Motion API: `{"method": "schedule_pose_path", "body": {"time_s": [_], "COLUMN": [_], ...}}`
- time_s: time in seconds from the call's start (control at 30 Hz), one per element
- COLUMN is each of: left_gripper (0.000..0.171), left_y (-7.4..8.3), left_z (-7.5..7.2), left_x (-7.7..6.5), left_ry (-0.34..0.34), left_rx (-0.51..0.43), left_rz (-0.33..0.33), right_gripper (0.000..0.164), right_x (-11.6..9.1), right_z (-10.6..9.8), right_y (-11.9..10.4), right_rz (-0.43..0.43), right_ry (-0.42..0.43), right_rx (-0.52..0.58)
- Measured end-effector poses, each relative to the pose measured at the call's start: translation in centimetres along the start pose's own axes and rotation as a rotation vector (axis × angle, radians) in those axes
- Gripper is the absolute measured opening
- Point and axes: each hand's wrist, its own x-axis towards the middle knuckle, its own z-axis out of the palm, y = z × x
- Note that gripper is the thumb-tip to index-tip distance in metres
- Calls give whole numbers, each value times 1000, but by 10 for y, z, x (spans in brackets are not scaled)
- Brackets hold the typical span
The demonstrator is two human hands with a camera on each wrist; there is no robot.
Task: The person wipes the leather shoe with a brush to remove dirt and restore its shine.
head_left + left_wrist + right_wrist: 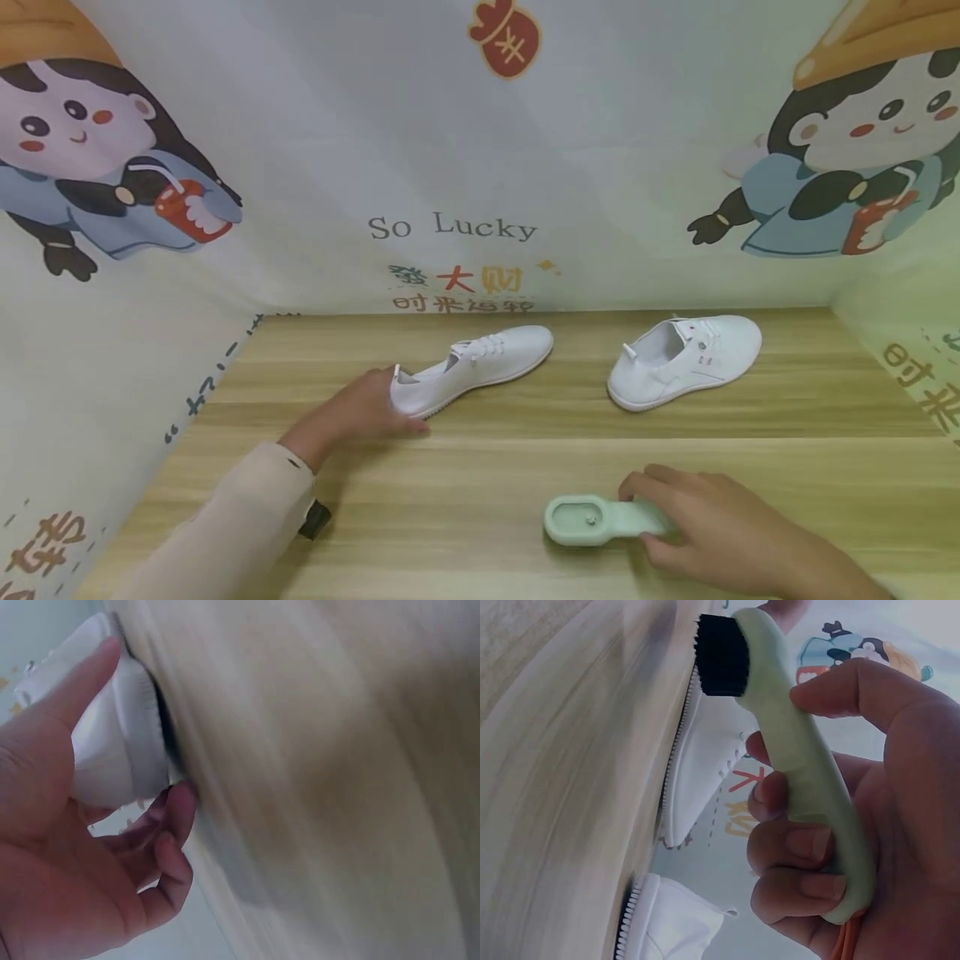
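My left hand [370,408] grips the heel of a white lace-up shoe [504,357] on the left side of the table, toe pointing right and away. In the left wrist view the thumb lies along one side of that shoe [105,750] and the other fingers curl by its heel. My right hand [712,525] holds a pale green scrub brush [577,521] by its handle, near the front right. Black bristles [724,656] show on the brush head in the right wrist view, facing the tabletop. An orange cord [846,941] hangs from the handle's end.
A second white shoe [693,367] stands at the back right, toe to the right. The wood-grain tabletop [465,475] ends against a printed cloth backdrop [637,208] with cartoon figures and lettering. A small black object [315,520] shows beside the left sleeve [232,525].
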Motion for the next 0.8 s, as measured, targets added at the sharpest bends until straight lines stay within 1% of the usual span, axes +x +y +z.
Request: {"method": "schedule_pose_path", "body": {"time_s": [0.13, 0.2, 0.3, 0.4, 0.5, 0.6, 0.67, 0.8], "left_gripper": [72, 69, 66, 63, 64, 63, 62, 56], "left_y": [5, 4, -2, -7, -8, -2, 3, 14], "left_z": [4, 5, 4, 0, -4, -7, -7, -3], "left_x": [2, 1, -4, -12, -23, -36, -45, -60], "left_ry": [48, 48, 26, -12, -60, -112, -158, -256], "left_rx": [38, 33, -17, -74, -113, -122, -123, -182], "left_rz": [-7, -6, 9, 49, 97, 132, 146, 179], "right_gripper": [34, 34, 35, 35, 35, 35, 37, 42], "right_x": [-2, -2, -2, -1, 0, 0, 0, -1], "right_z": [1, 1, 0, -3, -6, -9, -10, -11], "right_y": [0, 0, 0, 0, -1, -2, -4, -9], "right_rz": [1, 3, 10, 9, 1, -9, -21, -67], "right_ry": [55, 74, 93, 103, 110, 118, 139, 193], "right_rx": [-14, -20, -26, -27, -29, -25, -28, -45]}}
